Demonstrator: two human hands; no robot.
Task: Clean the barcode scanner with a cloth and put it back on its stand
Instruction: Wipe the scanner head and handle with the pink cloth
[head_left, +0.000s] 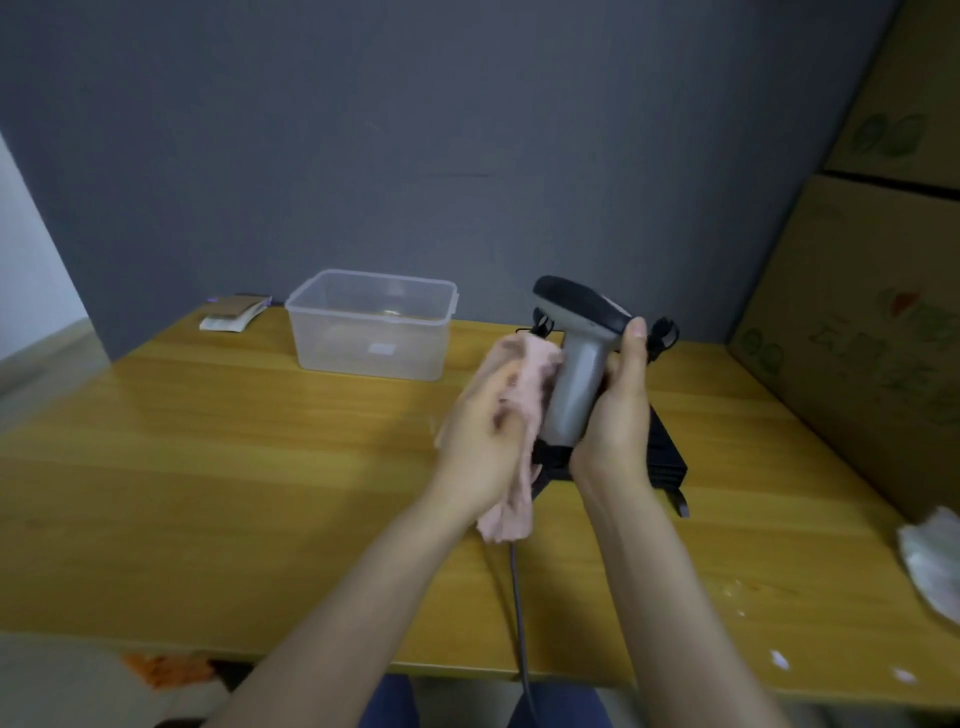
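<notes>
Grey cable (519, 613) runs from the near table edge up to the scanner. My left hand (480, 436) is clenched on a pink cloth (524, 415), pressing it against the left side of the grey handle. My right hand (618, 410) grasps the barcode scanner (576, 364), held upright above its black stand (667, 457) on the wooden table (234, 467). Farther left: clear plastic container (371, 325)

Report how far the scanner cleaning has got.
Done: scanner is off its stand, held by the right hand. In hand: left hand presses the pink cloth against the handle. Left: finish wiping, then return it to the stand.
</notes>
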